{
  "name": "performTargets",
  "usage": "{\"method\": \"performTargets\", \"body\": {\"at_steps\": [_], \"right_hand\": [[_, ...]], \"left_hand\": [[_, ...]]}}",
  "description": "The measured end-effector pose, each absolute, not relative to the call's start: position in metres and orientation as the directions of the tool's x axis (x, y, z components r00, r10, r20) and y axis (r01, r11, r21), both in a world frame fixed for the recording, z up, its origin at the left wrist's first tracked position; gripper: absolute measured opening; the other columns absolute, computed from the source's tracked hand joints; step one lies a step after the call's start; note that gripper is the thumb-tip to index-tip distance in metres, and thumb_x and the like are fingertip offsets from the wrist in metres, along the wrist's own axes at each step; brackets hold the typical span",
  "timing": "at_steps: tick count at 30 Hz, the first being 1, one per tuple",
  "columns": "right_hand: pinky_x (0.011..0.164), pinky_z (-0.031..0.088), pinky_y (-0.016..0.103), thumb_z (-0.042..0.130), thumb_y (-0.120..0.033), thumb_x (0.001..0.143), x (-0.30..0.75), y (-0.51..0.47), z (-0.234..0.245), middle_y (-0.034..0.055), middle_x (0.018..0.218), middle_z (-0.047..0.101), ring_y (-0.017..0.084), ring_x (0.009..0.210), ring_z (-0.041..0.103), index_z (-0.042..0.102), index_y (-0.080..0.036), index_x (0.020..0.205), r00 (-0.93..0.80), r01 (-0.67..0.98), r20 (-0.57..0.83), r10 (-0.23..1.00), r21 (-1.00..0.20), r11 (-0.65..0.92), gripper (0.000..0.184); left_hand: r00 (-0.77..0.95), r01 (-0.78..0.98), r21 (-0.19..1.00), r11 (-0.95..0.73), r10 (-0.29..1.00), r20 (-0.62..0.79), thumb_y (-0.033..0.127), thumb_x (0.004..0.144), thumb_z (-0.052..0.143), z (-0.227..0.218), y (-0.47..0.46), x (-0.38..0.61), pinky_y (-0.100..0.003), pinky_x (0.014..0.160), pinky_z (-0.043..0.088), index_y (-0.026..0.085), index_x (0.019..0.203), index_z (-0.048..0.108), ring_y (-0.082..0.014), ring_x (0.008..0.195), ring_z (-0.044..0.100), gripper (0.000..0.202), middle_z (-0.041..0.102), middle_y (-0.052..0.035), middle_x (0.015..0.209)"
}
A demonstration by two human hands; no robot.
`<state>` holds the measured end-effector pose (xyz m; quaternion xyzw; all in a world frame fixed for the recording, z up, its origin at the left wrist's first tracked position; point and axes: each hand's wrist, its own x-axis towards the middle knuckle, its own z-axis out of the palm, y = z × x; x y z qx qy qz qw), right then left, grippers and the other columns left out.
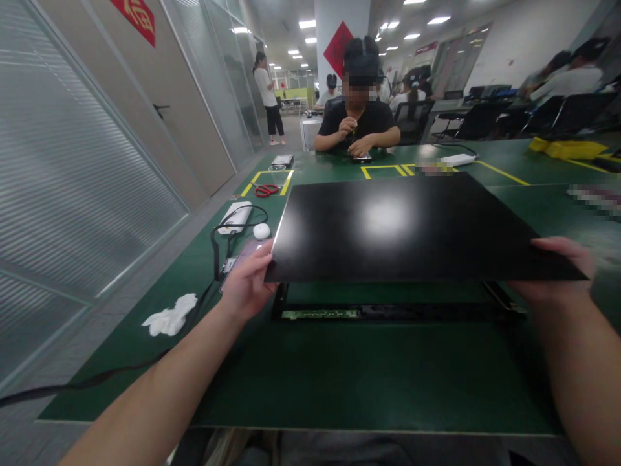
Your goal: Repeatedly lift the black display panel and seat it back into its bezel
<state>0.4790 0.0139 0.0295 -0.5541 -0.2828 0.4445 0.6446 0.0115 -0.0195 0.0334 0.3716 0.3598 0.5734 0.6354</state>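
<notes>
A wide, thin black panel [412,239] with a glossy face is held level above the table, a bright patch of light reflecting in it. My left hand [250,281] grips its left edge, thumb on top and fingers beneath. On the right edge, my right hand [563,268] pinches the panel the same way. Below it on the green tabletop lies a black rectangular frame [417,312], with a green circuit strip [320,314] along its near side. The panel hides most of the frame's far part.
Left of the panel lie a crumpled white tissue [171,315], a black cable [216,249], a white power bank [235,217], a small white case [261,231] and a phone [242,259]. Red-handled scissors [266,189] rest farther back. A person [359,116] sits opposite, hands on a small device.
</notes>
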Motion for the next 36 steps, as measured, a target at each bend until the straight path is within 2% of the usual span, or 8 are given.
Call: {"method": "performTargets", "body": {"at_steps": [4, 8, 11, 13, 16, 22, 30, 36], "right_hand": [[0.071, 0.061, 0.051, 0.058, -0.026, 0.065, 0.478, 0.017, 0.028, 0.0097, 0.097, 0.077, 0.031, 0.084, 0.073, 0.071, -0.025, 0.098, 0.333, -0.191, -0.248, 0.910, -0.963, -0.192, 0.036], [0.065, 0.061, 0.042, 0.062, -0.023, 0.062, 0.486, 0.022, 0.023, 0.0073, 0.091, 0.077, 0.027, 0.074, 0.073, 0.069, -0.025, 0.094, 0.259, -0.113, -0.336, 0.906, -0.942, -0.317, 0.033], [0.062, 0.061, 0.037, 0.061, -0.030, 0.070, 0.489, 0.027, 0.018, 0.0083, 0.090, 0.077, 0.025, 0.072, 0.073, 0.070, -0.023, 0.093, 0.220, -0.122, -0.414, 0.883, -0.910, -0.396, 0.026], [0.063, 0.060, 0.033, 0.058, -0.029, 0.074, 0.489, 0.031, 0.016, 0.0098, 0.093, 0.077, 0.023, 0.074, 0.073, 0.071, -0.021, 0.096, 0.195, -0.158, -0.429, 0.882, -0.901, -0.403, 0.027], [0.063, 0.059, 0.027, 0.055, -0.023, 0.076, 0.489, 0.035, 0.015, 0.0110, 0.091, 0.077, 0.019, 0.074, 0.072, 0.070, -0.019, 0.105, 0.233, -0.156, -0.416, 0.879, -0.908, -0.388, 0.033], [0.059, 0.058, 0.028, 0.052, -0.030, 0.084, 0.486, 0.032, 0.018, 0.0129, 0.079, 0.076, 0.023, 0.069, 0.074, 0.059, -0.024, 0.120, 0.357, 0.015, -0.359, 0.862, -0.921, -0.390, 0.038], [0.052, 0.058, 0.029, 0.052, -0.029, 0.088, 0.470, 0.021, 0.030, 0.0113, 0.063, 0.072, 0.024, 0.059, 0.072, 0.058, -0.021, 0.113, 0.479, 0.124, -0.275, 0.834, -0.919, -0.374, 0.027], [0.047, 0.055, 0.029, 0.047, -0.035, 0.092, 0.469, 0.024, 0.024, 0.0105, 0.059, 0.070, 0.023, 0.052, 0.069, 0.056, -0.020, 0.118, 0.507, 0.216, -0.213, 0.835, -0.906, -0.363, 0.032]], "left_hand": [[0.023, -0.412, 0.911, 0.015, 1.000, -0.006, 0.016, 0.068, 0.068, 0.038, -0.018, 0.009, -0.022, 0.063, 0.053, 0.018, 0.107, 0.077, -0.0181, 0.082, 0.068, 0.039, 0.077, -0.0032, 0.102], [-0.060, -0.426, 0.905, 0.003, 0.998, -0.032, 0.016, 0.065, 0.069, 0.037, -0.015, 0.007, -0.019, 0.059, 0.052, 0.016, 0.106, 0.078, -0.0142, 0.072, 0.064, 0.042, 0.078, -0.0027, 0.098], [-0.078, -0.424, 0.906, -0.013, 0.997, -0.023, 0.016, 0.062, 0.069, 0.036, -0.015, 0.006, -0.020, 0.062, 0.053, 0.016, 0.108, 0.077, -0.0162, 0.078, 0.066, 0.047, 0.078, -0.0030, 0.099], [-0.076, -0.409, 0.912, -0.027, 0.997, -0.005, 0.017, 0.062, 0.069, 0.035, -0.016, 0.006, -0.022, 0.065, 0.054, 0.016, 0.110, 0.077, -0.0198, 0.086, 0.068, 0.048, 0.078, -0.0039, 0.102], [-0.094, -0.385, 0.923, -0.031, 0.996, -0.006, 0.018, 0.063, 0.069, 0.036, -0.017, 0.007, -0.024, 0.065, 0.055, 0.017, 0.108, 0.077, -0.0220, 0.088, 0.069, 0.046, 0.078, -0.0038, 0.102], [-0.103, -0.382, 0.924, -0.009, 0.994, -0.033, 0.017, 0.060, 0.072, 0.037, -0.018, 0.009, -0.021, 0.061, 0.053, 0.017, 0.102, 0.079, -0.0172, 0.078, 0.067, 0.042, 0.078, -0.0020, 0.094], [-0.012, -0.331, 0.944, -0.001, 1.000, -0.003, 0.020, 0.066, 0.074, 0.028, -0.018, 0.008, -0.024, 0.064, 0.055, 0.014, 0.116, 0.074, -0.0247, 0.093, 0.071, 0.050, 0.078, -0.0074, 0.106], [-0.001, -0.316, 0.948, 0.024, 1.000, -0.026, 0.020, 0.066, 0.076, 0.019, -0.016, 0.008, -0.023, 0.066, 0.055, 0.013, 0.126, 0.070, -0.0237, 0.093, 0.072, 0.061, 0.078, -0.0088, 0.111]]}}
